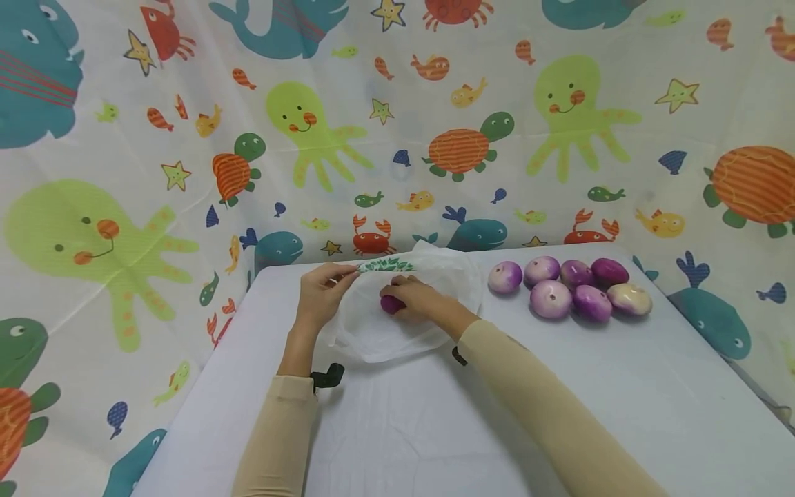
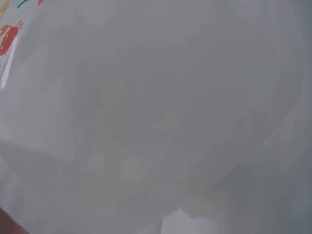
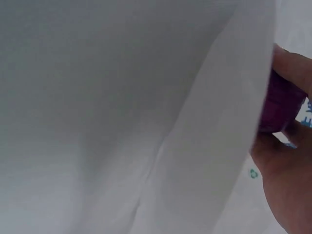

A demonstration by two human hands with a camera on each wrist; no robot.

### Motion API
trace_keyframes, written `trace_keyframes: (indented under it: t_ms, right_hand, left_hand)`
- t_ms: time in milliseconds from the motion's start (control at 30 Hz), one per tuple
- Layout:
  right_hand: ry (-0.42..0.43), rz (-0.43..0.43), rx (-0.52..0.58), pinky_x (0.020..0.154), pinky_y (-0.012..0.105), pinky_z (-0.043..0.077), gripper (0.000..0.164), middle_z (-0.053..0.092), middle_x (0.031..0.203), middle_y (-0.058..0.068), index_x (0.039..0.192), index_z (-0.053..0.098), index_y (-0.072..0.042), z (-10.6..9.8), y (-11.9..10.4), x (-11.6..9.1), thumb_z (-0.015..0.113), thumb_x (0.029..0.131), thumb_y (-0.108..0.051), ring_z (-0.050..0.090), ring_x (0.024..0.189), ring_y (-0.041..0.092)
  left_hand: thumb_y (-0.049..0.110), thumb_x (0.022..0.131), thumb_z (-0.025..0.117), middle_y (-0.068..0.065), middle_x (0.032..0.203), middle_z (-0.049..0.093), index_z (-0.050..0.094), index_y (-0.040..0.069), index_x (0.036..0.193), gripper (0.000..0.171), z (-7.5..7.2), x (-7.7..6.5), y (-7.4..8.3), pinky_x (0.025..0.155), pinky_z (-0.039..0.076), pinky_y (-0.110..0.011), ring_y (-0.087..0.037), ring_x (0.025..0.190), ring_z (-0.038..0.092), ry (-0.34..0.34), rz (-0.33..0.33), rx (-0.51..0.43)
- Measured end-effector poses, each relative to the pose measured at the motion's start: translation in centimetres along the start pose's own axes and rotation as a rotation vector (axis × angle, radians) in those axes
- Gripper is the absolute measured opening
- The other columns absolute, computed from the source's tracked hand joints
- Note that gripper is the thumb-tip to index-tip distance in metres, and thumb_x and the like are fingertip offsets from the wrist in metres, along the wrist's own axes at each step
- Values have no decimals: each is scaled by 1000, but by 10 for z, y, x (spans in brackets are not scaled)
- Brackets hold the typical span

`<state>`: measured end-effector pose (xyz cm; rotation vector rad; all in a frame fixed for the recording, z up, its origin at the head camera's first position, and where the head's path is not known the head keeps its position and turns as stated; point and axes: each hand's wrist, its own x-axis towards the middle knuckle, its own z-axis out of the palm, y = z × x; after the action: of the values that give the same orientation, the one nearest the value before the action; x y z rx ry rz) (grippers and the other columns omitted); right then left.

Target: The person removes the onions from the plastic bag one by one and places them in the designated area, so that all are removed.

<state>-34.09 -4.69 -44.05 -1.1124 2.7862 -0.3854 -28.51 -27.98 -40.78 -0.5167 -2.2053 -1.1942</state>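
Note:
A thin white plastic bag (image 1: 366,331) with a green leaf print lies on the table, its mouth raised. At its far left edge my left hand (image 1: 319,293) pinches the plastic between thumb and fingers. My right hand (image 1: 419,300) is at the bag's opening and grips a dark purple onion (image 1: 392,304). In the right wrist view the fingers and thumb wrap the onion (image 3: 280,105), partly hidden behind a fold of bag. White plastic (image 2: 146,107) fills most of the left wrist view; only a bit of skin shows in its lower left corner.
Several purple and whitish onions (image 1: 551,299) sit grouped on the white-covered table (image 1: 397,428), right of the bag. Behind and to the left hangs a curtain (image 1: 397,96) printed with sea animals, close to the table's far edge.

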Motion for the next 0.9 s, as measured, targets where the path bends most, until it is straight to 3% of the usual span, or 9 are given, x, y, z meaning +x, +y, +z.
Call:
trace_keyframes:
  t_ms: [300,633,900]
  right_hand:
    - [40,-102,131,112,42,49,55,55,148,9,144,61,-21,-2,11,-23,80,92,-20,52,132,28]
    - [123,-196,189,109,45,51,53,57,143,10,141,62,-21,-9,15,-66,80,91,-18,53,130,28]
    - [165,-141,242,106,46,54,52,54,145,7,140,61,-25,-25,22,-90,80,92,-18,51,132,28]
  left_hand:
    - [11,95,77,-7,104,80,81,9,111,17,0,-1,2,73,53,-12,-18,88,68,-5,-13,-3]
    - [12,95,76,-6,104,80,81,11,111,17,2,-1,0,72,52,-12,-18,88,68,-3,-8,-6]
    - [12,95,76,-6,103,80,81,11,111,17,1,0,1,72,52,-13,-18,88,67,-3,-7,0]
